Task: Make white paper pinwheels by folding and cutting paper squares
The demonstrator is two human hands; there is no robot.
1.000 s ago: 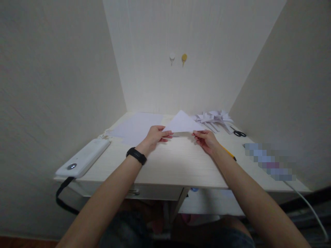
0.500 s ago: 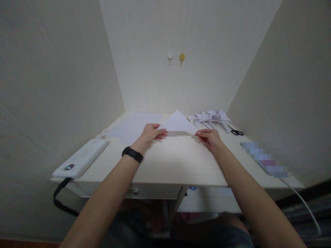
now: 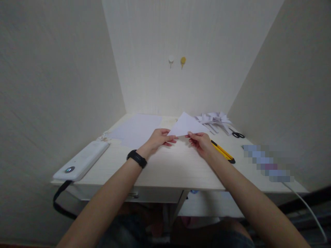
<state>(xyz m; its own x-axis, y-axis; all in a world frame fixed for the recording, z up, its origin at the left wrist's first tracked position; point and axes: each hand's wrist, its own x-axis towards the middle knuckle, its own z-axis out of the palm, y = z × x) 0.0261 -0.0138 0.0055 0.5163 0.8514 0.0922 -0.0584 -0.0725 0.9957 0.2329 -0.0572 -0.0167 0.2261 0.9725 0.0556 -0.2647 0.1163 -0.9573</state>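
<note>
A sheet of white paper folded to a triangle (image 3: 186, 124) is held up over the desk, its point facing the back wall. My left hand (image 3: 161, 137) pinches its left corner between thumb and fingers. Along the lower edge, right of the middle, my right hand (image 3: 200, 142) grips the paper with the thumb on top. A yellow and black utility knife (image 3: 222, 151) lies on the desk beside my right wrist, partly hidden by it. Flat white sheets (image 3: 139, 127) are spread beyond my left hand.
Folded white paper pieces (image 3: 214, 120) lie heaped at the back right, with black-handled scissors (image 3: 237, 134) next to them. A white device with a strap (image 3: 82, 162) rests at the desk's left edge. A pixelated flat object (image 3: 267, 163) with a cable is at the right.
The paper triangle has shifted right and tilted. My right hand has moved inward from its right corner to its lower edge. The utility knife now shows beside my right arm.
</note>
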